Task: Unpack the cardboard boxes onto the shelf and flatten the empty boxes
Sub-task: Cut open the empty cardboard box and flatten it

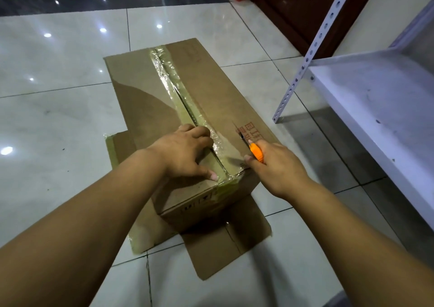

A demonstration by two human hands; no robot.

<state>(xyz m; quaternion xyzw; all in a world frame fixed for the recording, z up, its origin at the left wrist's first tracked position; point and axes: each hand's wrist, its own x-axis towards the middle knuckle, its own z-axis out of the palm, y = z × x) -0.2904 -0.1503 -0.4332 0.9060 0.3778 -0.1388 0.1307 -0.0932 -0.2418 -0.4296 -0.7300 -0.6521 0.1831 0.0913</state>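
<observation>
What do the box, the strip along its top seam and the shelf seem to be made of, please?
Box: brown matte cardboard, creased flaps. Strip: glossy clear plastic tape, wrinkled and glinting. Shelf: probably white-painted metal, scuffed, with a perforated upright.

shelf (375, 100): cut off right | box (199, 90) contents: hidden
</observation>
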